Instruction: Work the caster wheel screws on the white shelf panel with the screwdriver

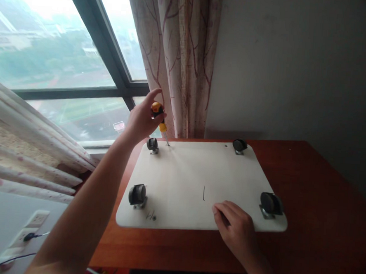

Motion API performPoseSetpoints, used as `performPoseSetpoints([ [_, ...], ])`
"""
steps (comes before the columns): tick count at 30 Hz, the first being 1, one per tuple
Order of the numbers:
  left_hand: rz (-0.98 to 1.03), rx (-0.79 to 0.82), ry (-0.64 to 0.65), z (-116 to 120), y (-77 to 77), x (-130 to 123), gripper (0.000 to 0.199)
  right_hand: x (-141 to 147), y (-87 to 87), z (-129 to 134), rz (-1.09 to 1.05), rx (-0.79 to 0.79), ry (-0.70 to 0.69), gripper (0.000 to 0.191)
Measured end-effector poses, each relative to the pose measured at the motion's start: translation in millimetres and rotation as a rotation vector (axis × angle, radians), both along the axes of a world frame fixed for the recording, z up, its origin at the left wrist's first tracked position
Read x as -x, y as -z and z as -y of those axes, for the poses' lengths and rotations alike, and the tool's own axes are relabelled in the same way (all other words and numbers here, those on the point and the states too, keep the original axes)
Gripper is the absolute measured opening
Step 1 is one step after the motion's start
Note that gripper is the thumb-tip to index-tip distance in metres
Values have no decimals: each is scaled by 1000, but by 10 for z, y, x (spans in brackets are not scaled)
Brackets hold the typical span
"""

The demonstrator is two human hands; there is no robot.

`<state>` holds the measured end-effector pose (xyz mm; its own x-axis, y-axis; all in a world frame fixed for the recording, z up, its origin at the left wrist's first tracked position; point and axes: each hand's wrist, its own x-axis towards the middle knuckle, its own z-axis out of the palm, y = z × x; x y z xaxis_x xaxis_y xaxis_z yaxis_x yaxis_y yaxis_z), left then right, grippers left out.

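A white board (180,174) with rounded corners lies on the wooden table, a black caster wheel (137,195) and others like it standing up near its corners. My left hand (147,114) is closed around the yellow and black handle of a screwdriver (162,125). The tip of its shaft meets the board near the far left caster (152,145). My right hand (235,225) rests at the board's near edge with curled fingers; whether anything is inside them is hidden. Left of it on the board is a thin black L-shaped piece or mark (203,193).
The reddish-brown table (316,194) extends to the right of the board. Patterned curtains (187,63) hang behind it, beside a window (67,43) and a grey wall (292,69). At lower left is a socket strip (25,235) with a black plug. Small dark marks or screws (151,216) show near the board's front left.
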<state>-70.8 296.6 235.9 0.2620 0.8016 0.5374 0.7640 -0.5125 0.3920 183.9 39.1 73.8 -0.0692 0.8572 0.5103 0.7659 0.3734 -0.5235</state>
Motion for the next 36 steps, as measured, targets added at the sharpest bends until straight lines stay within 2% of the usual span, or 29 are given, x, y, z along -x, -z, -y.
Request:
performPoseSetpoints([
  [2, 71, 39, 117, -23, 31, 22, 61, 4, 0, 3, 0, 5, 1, 18],
  [4, 66, 23, 158, -5, 58, 17, 55, 7, -1, 4, -2, 7, 1, 19],
  [6, -5, -19, 98, 46, 71, -13, 49, 6, -2, 4, -5, 9, -2, 19],
  [10, -181, -117, -155, 126, 51, -67, 40, -2, 1, 4, -6, 24, 1, 18],
  [12, -181, -130, -197, 105, 35, -53, 41, -5, 3, 5, -2, 34, 3, 18],
  [14, -98, -79, -127, 51, 29, -14, 51, -5, 5, 6, -1, 39, 1, 19],
  [17, 112, 77, 146, -24, 42, 43, 66, 0, 7, 4, 3, 31, 3, 20],
  [19, 195, 124, 281, -30, 54, 50, 63, 5, 9, 2, 6, 18, 9, 20],
  [20, 186, 104, 286, -15, 58, 42, 57, 6, 9, 0, 8, 11, 11, 20],
  [21, 138, 66, 244, 9, 58, 28, 51, 7, 9, -1, 9, 4, 12, 20],
  [25, -178, -91, -108, 128, 16, -36, 35, 5, 3, -4, 14, -9, 6, 21],
  [27, -238, -100, -184, 144, -15, -39, 37, 3, 0, -4, 11, -4, 5, 21],
  [28, -222, -86, -180, 136, -28, -30, 39, 3, -2, -3, 9, 0, 5, 21],
  [30, -89, -7, -78, 98, -41, 0, 48, 3, -3, 0, 9, 2, 8, 20],
  [33, 218, 226, 252, 42, -35, 45, 58, 5, -2, 5, 11, 5, 10, 21],
  [35, 324, 313, 408, 34, -21, 54, 49, 6, 0, 5, 14, 20, 13, 21],
  [36, 327, 303, 418, 41, -15, 50, 42, 7, -1, 3, 21, 35, 14, 21],
])
